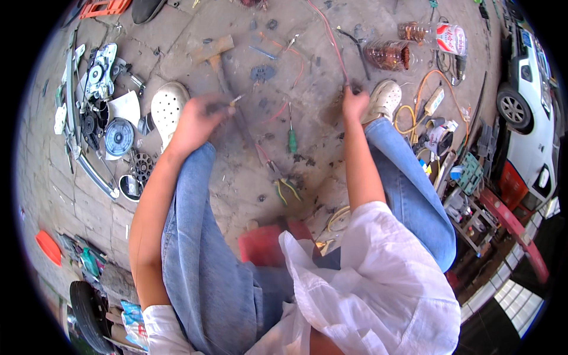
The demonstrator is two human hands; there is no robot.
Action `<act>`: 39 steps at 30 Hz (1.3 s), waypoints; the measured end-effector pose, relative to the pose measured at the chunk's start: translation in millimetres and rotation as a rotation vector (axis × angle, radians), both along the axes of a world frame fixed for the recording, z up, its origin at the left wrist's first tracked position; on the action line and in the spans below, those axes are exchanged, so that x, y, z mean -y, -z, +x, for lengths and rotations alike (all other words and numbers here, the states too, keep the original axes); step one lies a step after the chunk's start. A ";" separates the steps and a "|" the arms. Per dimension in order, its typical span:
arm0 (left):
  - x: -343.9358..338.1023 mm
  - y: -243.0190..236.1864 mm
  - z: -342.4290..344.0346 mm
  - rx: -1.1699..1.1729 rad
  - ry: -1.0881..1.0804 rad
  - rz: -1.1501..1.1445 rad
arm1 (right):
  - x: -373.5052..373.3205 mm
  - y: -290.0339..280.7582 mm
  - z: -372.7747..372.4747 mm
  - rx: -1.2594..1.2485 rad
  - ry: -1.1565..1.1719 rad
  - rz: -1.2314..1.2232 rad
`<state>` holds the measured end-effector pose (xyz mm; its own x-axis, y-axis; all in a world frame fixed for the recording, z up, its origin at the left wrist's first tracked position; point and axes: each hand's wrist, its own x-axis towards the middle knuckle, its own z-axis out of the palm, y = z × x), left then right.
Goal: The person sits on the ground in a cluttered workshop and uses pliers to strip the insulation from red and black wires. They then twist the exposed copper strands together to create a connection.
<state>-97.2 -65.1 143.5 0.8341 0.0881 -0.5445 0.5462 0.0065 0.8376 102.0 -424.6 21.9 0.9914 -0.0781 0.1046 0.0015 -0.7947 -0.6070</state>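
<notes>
My right hand point(355, 103) is closed around a long red cable point(331, 35), which runs away toward the far edge. Slightly blurred, my left hand point(204, 121) pinches a small thin piece with a pale tip point(238, 99); its kind is unclear. A hammer point(220, 59) lies just beyond that hand, its handle running back toward me. Between my feet rest a green-handled screwdriver point(291, 139) and pliers with green-yellow grips point(287, 188). Short red wire pieces point(299, 65) are scattered farther off.
Two plastic bottles with copper-coloured scraps, one nearer point(387, 54), lie at far right. Dismantled parts, including a round blue-grey disc point(119, 136), spread at left. An orange cord point(423, 89) curls by my right shoe point(386, 97). A red seat point(254, 244) is beneath me; a white car point(529, 112) stands right.
</notes>
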 end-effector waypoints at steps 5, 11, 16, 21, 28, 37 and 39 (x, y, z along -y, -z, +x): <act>-19.2 -6.0 13.7 0.015 -0.255 0.032 | -6.5 -21.8 14.7 -0.136 -0.001 -0.382; -34.4 18.6 -21.0 -0.026 0.034 0.758 | -42.6 -80.8 -37.6 -0.120 -0.034 0.150; -29.6 -107.0 -14.3 0.097 0.049 0.572 | -65.3 -133.8 -114.3 -0.277 0.117 0.489; 21.6 -269.6 -38.5 0.725 0.043 0.071 | -68.0 -187.8 -162.0 -0.376 0.160 0.853; 196.3 -434.3 -105.6 1.293 0.546 -1.300 | -62.2 -267.6 -211.9 -0.529 0.069 1.086; 338.2 -494.6 -188.3 1.369 0.168 -1.654 | 0.8 -336.3 -294.2 -0.596 -0.053 1.252; 343.5 -494.2 -193.1 1.324 0.244 -1.693 | 25.0 -334.0 -297.8 -0.588 -0.089 1.388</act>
<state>-290.3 -408.6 637.7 0.6065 0.1346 0.7836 -0.0881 0.9909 -0.1021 -195.8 -449.5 355.8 0.8715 0.2818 -0.4013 -0.4857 0.3827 -0.7859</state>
